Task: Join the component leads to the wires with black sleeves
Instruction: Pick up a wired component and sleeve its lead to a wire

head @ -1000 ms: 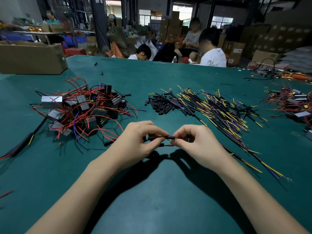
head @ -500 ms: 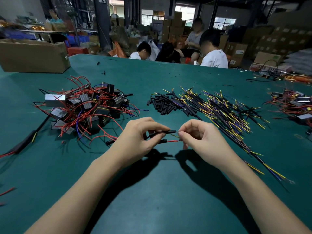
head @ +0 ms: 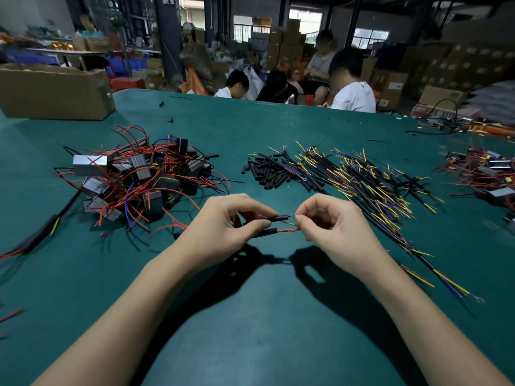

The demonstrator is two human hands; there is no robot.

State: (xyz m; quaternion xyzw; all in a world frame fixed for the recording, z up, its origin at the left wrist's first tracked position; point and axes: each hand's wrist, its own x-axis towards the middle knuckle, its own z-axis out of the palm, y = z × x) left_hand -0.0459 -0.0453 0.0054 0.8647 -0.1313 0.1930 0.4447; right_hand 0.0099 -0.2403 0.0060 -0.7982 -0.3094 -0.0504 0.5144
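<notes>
Two black sleeves point(head: 271, 225) sit pinched in the left hand point(head: 223, 227) above the desk point(head: 250, 316), just nearer than the sleeve pile point(head: 267, 171), while the right hand point(head: 331, 227) pinches their wire ends point(head: 289, 227).

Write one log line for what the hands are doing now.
left hand: pinches two black sleeves | right hand: pinches bare wire ends | join: unfinished

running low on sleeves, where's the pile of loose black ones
Head view, centre of the table: the loose black sleeves lie left of the yellow-and-blue wire pile.
</notes>
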